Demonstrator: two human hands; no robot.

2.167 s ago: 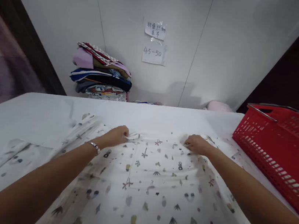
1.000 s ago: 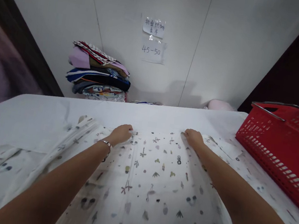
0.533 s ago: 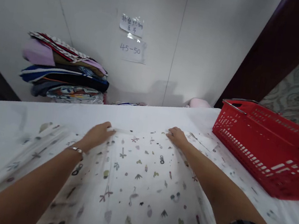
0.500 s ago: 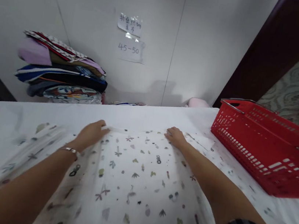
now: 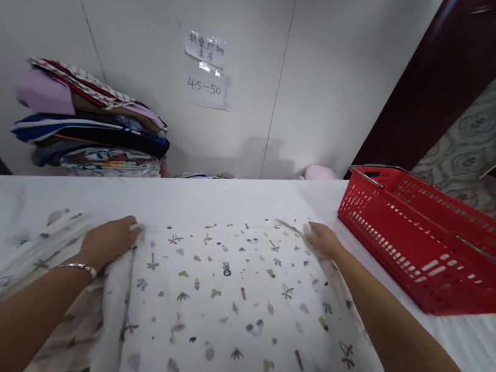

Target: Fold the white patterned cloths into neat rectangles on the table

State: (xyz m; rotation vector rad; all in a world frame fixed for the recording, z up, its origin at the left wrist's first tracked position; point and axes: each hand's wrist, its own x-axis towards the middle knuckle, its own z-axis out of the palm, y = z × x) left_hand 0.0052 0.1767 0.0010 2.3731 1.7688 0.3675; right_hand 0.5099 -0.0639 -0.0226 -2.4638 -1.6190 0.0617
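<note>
Printed cloth (image 5: 214, 292), left of red basket (image 5: 468, 291): middle flat, side farthest away rumpled, left hand (image 5: 111, 239) and right hand (image 5: 327, 243) gripping edge.

The printed cloth (image 5: 208, 303) runs out of view at the near edge, the red basket (image 5: 407, 251) at the right. The table (image 5: 250, 202) hides the base of the pink object (image 5: 320, 173).

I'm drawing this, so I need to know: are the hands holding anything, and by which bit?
Yes, a white patterned cloth. The left hand holds its far edge at the left, the right hand its far edge at the right.
</note>
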